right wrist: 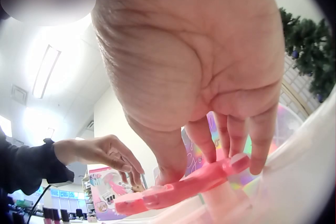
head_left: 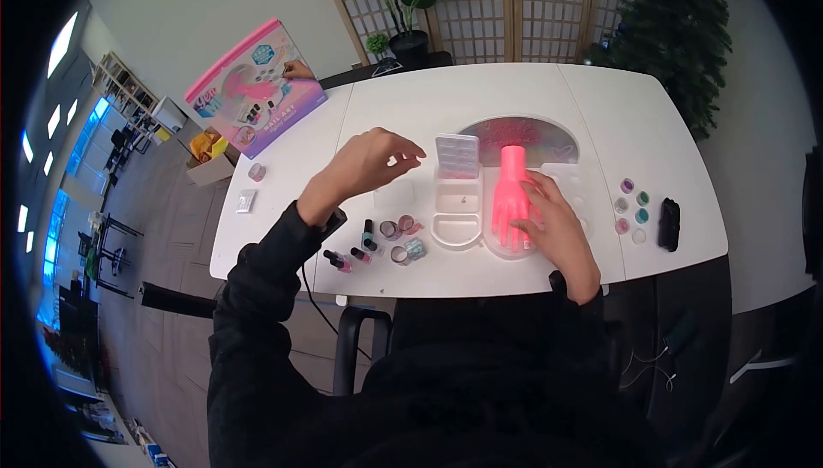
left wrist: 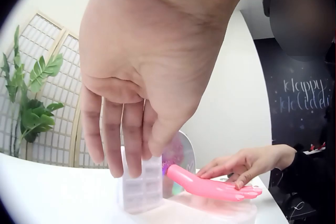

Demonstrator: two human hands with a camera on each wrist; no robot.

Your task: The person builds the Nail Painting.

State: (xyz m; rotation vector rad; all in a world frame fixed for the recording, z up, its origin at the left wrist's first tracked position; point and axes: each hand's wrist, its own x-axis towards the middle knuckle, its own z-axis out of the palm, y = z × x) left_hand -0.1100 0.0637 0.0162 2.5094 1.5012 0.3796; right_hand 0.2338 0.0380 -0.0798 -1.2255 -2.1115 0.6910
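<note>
A pink model hand [head_left: 509, 202] lies palm side unclear, fingers toward the person, on a white tray [head_left: 457, 230]. My right hand [head_left: 561, 237] rests on it, thumb on the pink fingers and fingertips along its side, as the right wrist view shows around the pink fingers [right wrist: 178, 191]. The left hand [head_left: 369, 162] hovers over the table, left of the raised clear compartment lid [head_left: 458, 156], with fingers loosely bent and nothing held. In the left wrist view its fingers hang down in front of that lid [left wrist: 142, 190].
Nail polish bottles [head_left: 338, 261] and small jars [head_left: 390, 230] stand at the front left. Several small pots [head_left: 642, 216] and a black case [head_left: 669, 225] lie at the right. A colourful box [head_left: 257, 87] stands at the back left, near a jar [head_left: 256, 171] and a small packet [head_left: 246, 201].
</note>
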